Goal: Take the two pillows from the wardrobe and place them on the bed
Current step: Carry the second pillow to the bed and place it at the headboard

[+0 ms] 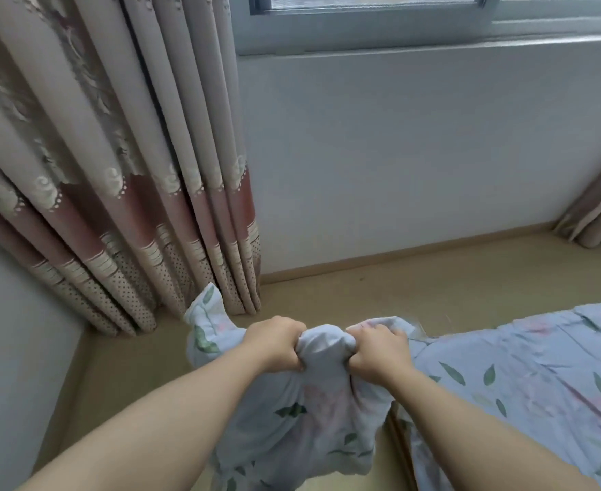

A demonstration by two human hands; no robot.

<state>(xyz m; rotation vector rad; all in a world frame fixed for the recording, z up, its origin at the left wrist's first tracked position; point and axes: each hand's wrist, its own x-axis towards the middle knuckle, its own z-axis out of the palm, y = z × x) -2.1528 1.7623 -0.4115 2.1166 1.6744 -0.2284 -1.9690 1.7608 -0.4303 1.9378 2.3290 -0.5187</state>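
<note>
A pale blue pillow printed with green leaves and pink flowers hangs in front of me above the floor. My left hand and my right hand are both clenched on its bunched top edge, close together. The pillow's corners stick out to either side of my fists. The bed, covered in matching floral fabric, lies at the lower right, its edge just right of the hanging pillow. A second pillow and the wardrobe are out of sight.
Beige and pink patterned curtains hang at the left down to the floor. A white wall under a window faces me. Tan floor runs between wall and bed. More curtain hangs at the far right.
</note>
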